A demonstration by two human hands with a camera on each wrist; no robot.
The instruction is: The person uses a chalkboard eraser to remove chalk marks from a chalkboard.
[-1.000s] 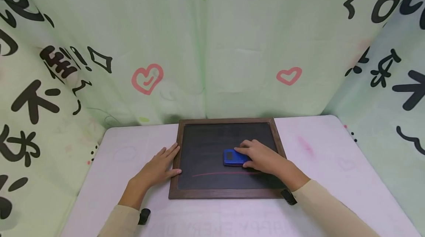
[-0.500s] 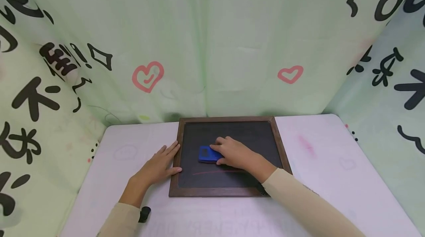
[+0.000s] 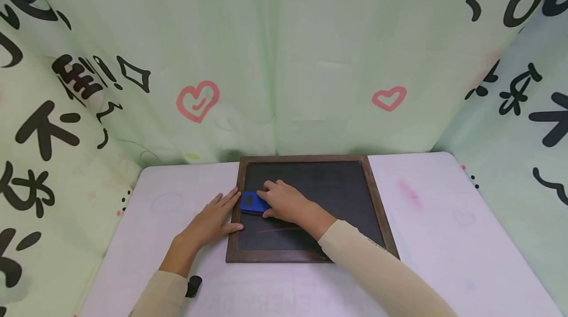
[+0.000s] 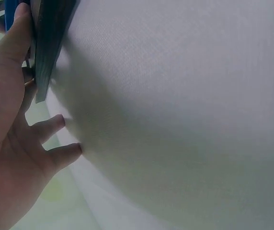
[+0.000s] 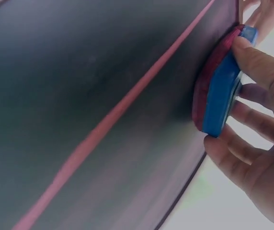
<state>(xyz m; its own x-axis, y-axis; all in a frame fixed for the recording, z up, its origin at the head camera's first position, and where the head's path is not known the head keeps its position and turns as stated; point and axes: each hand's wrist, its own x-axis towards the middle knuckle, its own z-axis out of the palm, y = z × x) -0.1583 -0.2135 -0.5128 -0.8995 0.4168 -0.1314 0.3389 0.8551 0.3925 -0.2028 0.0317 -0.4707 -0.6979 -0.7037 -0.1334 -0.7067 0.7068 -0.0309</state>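
A small blackboard [image 3: 328, 186] in a brown wooden frame lies on the white table. My right hand [image 3: 286, 202] grips a blue blackboard eraser [image 3: 252, 203] at the board's left side. In the right wrist view, the eraser's dark red felt [image 5: 209, 81] faces the board, with thumb and fingers on its blue body. Below the eraser a pink chalk line [image 3: 276, 230] runs across the board, its right part hidden by my right arm. My left hand [image 3: 212, 221] rests at the frame's left edge, fingers extended, thumb on the wood [image 4: 41, 62].
The white table [image 3: 448, 228] extends on both sides of the board and in front of it. A pale green curtain [image 3: 319, 60] with black lettering and pink hearts hangs behind and at the sides. A black wrist device [image 3: 193, 286] sits at my left sleeve.
My right hand has slid the eraser leftward across the board, from right of centre to the left frame edge. The left hand has stayed at the frame.
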